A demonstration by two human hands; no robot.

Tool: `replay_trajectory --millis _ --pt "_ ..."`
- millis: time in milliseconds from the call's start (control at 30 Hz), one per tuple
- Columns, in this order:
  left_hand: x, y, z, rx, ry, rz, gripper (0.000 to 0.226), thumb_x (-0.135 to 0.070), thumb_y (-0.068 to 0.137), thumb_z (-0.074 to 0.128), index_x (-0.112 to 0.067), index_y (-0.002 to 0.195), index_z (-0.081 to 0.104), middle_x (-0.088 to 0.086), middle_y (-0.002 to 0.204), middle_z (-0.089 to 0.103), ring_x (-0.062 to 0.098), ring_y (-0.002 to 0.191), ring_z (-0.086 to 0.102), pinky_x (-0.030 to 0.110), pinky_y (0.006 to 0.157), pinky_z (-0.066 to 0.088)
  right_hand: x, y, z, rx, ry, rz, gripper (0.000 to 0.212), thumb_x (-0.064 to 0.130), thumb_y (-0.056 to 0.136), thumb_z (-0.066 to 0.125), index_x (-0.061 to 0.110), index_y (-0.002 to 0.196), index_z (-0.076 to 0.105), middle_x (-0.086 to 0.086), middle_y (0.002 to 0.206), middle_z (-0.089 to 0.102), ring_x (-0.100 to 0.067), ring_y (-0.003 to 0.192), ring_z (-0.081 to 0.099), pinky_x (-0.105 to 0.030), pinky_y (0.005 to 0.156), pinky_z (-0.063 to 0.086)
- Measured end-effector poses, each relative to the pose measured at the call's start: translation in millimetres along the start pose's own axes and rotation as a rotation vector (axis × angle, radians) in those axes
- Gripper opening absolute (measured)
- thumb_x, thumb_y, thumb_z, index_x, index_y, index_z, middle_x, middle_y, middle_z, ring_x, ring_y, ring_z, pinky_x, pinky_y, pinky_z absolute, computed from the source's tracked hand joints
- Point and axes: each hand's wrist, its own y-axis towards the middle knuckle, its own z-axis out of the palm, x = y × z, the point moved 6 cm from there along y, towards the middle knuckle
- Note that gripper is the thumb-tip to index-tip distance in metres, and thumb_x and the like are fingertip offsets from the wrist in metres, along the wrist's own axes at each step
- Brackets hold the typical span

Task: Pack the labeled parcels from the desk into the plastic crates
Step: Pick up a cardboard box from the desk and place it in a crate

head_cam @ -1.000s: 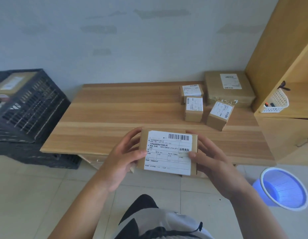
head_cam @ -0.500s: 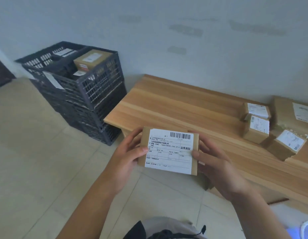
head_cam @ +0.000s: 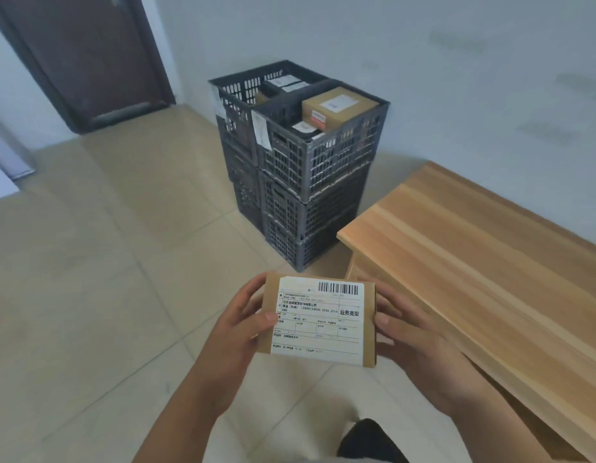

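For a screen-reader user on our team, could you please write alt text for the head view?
Two hands, left and right, hold a labeled parcel over a tiled floor, label up. Ahead, stacked dark crates stand by the wall, the top ones already holding parcels; a wooden desk is at the right, a dark door at the upper left.

A dark brown door (head_cam: 86, 58) was seen at upper left, set in a pale wall (head_cam: 423, 61). Beige floor tiles (head_cam: 89, 262) were laid across the room. A dark shoe tip (head_cam: 366, 439) was shown at the bottom edge.
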Motion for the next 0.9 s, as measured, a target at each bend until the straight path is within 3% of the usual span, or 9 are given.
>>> replay_trajectory --millis 100,267,400,533,667,800,900 --pt "-2.1 25.5 -24.8 -0.039 -0.017 -0.012 0.071 -0.036 0.067 0.073 -0.035 0.137 0.061 0.005 0.134 0.069 0.028 0.123 0.065 0.039 0.093 0.048 -1.9 42.6 10.7 0.031 0.001 0.041 0.059 0.036 0.078 0.076 0.031 0.136 0.065 -0.003 0.138 0.067 -0.03 0.128 0.063 -0.05 0.097 0.053" --pt "-26.0 94.2 -69.4 -0.114 -0.019 -0.039 0.071 -0.036 0.069 0.072 -0.036 0.139 0.059 0.005 0.134 0.069 0.028 0.123 0.065 0.04 0.094 0.048 4.9 144.8 26.3 0.064 0.015 0.091 0.049 0.026 0.087 0.067 0.028 0.136 0.065 -0.005 0.136 0.068 -0.028 0.123 0.066 -0.041 0.09 0.054" --pt "-65.0 161.0 -105.4 -0.162 0.018 -0.052 0.063 -0.024 0.077 0.064 -0.034 0.14 0.057 0.004 0.131 0.071 0.026 0.12 0.067 0.039 0.093 0.047 23.2 234.4 39.2 0.101 0.03 0.116 0.05 0.028 0.086 0.067 0.028 0.136 0.064 -0.005 0.131 0.071 -0.021 0.111 0.07 -0.032 0.082 0.057" --pt "-99.7 216.9 -143.3 -0.212 0.03 -0.057 0.064 -0.022 0.075 0.065 -0.032 0.139 0.059 0.005 0.13 0.071 0.026 0.116 0.066 0.041 0.092 0.047 36.7 316.9 57.9 0.168 0.032 0.154 0.049 0.027 0.086 0.067 0.027 0.135 0.063 -0.005 0.131 0.07 -0.027 0.12 0.067 -0.041 0.091 0.056" --pt "-117.3 258.2 -191.9 -0.284 -0.005 -0.075 0.07 -0.028 0.069 0.071 -0.034 0.138 0.059 0.005 0.131 0.07 0.031 0.122 0.065 0.044 0.096 0.047 46.1 391.6 87.5 0.219 0.005 0.198 0.05 0.033 0.078 0.075 0.031 0.128 0.068 -0.004 0.126 0.073 -0.024 0.116 0.069 -0.038 0.088 0.055" --pt "-132.6 306.8 -247.5 -0.333 -0.052 -0.094 0.06 -0.024 0.077 0.065 -0.032 0.136 0.06 0.007 0.128 0.072 0.032 0.119 0.066 0.039 0.088 0.049 51.7 465.3 119.8 0.208 -0.013 0.213 0.06 0.037 0.069 0.077 0.028 0.128 0.069 -0.005 0.124 0.073 -0.022 0.111 0.071 -0.03 0.081 0.056" --pt "-150.8 355.4 -289.1 -0.31 -0.063 -0.114 0.057 -0.021 0.077 0.072 -0.031 0.132 0.063 0.01 0.122 0.074 0.029 0.11 0.07 0.034 0.08 0.054 58.6 521.3 144.0 0.163 -0.045 0.207 0.067 0.037 0.066 0.078 0.025 0.131 0.066 -0.005 0.124 0.073 -0.021 0.106 0.071 -0.027 0.076 0.056"
